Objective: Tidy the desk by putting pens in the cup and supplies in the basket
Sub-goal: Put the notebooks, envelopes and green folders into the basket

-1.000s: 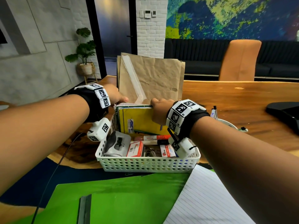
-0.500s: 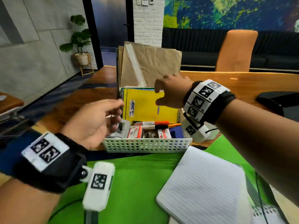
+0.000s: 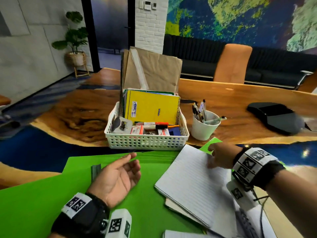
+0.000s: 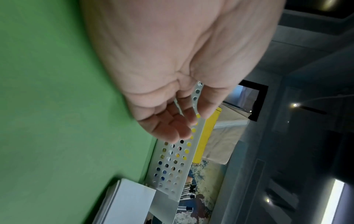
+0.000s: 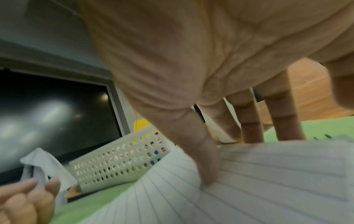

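Head view: a person's right hand, at the right of the frame, rests on the upper corner of an open lined notebook, its fingers straight and spread, fingertips pressing the page. The right wrist view shows the same grip from below: the thumb flat on the ruled paper and three fingers planted at the page's far edge.

The left hand, lower centre of the head view, hovers palm up over a green folder that covers the near part of the surface; its grip is relaxed, fingers loosely curved and holding nothing, as the left wrist view confirms.

A white perforated basket stands at centre frame on the wooden surface, just beyond the folder's far edge. A yellow spiral notebook stands upright inside it with brown envelopes behind, and a stapler, small boxes and a red-capped marker lie in front.

A white cup holding several pens stands just to the right of the basket. A black object lies at the far right of the surface.
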Demonstrator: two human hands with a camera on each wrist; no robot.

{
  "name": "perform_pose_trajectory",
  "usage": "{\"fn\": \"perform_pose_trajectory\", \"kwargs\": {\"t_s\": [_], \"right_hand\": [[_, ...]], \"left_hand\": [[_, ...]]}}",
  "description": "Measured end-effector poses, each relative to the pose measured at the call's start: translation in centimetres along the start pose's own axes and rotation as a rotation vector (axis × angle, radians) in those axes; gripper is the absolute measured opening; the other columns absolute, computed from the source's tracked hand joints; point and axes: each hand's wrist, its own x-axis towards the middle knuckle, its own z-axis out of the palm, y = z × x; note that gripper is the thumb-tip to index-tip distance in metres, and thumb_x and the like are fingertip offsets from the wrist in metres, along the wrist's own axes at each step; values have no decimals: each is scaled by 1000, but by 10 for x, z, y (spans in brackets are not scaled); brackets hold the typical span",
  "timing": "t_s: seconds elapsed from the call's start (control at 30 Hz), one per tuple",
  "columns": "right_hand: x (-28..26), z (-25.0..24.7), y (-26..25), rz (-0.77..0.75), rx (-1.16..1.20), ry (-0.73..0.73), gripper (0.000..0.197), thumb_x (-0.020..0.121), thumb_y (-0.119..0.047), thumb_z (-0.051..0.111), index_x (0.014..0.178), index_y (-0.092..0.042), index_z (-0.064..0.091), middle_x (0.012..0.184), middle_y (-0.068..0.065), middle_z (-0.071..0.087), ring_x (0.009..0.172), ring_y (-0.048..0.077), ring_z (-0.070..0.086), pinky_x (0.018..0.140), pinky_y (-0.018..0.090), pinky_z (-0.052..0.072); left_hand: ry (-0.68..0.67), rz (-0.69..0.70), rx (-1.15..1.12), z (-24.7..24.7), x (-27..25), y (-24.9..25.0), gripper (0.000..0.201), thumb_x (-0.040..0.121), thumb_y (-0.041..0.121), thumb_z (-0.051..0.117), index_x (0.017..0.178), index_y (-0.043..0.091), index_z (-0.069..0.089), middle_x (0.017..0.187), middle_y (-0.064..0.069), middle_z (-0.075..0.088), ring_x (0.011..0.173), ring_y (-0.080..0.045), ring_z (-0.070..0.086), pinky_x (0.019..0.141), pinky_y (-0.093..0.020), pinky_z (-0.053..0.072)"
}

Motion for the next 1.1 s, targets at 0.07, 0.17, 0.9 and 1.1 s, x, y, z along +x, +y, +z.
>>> {"fn": "perform_pose_trajectory", "kwargs": {"t_s": [0.07,0.17,0.9,1.1], "right_hand": [[2,4,-4,0,-20,17,43,84,-46,65,117,-18,68,120,4,68,111,25,62,86,28,50],[3,9,-9,10,-27,7,48,83,-48,67,120,-18,65,122,5,67,115,26,61,93,30,51],[-54,-32,-104,-214,1083,611,56,73,-22,86,118,-25,52,117,-7,61,105,11,60,95,36,50],[-30,21,-125,-232,1357,229,50,75,-14,85,116,-22,58,102,1,75,90,14,73,78,36,61]], "left_hand": [[-9,-6,6,-1,0,0,26,94,17,57,116,7,65,89,-12,67,76,-21,66,63,-32,58],[-28,3,25,-3,0,-1,28,94,13,60,121,6,64,92,-12,67,80,-22,66,66,-33,58],[-22,249,137,6,0,5,34,91,9,58,124,13,64,118,-21,72,99,-41,72,82,-57,58],[18,349,140,3,7,11,42,90,7,59,132,15,60,125,-19,70,116,-45,65,99,-69,46]]}}
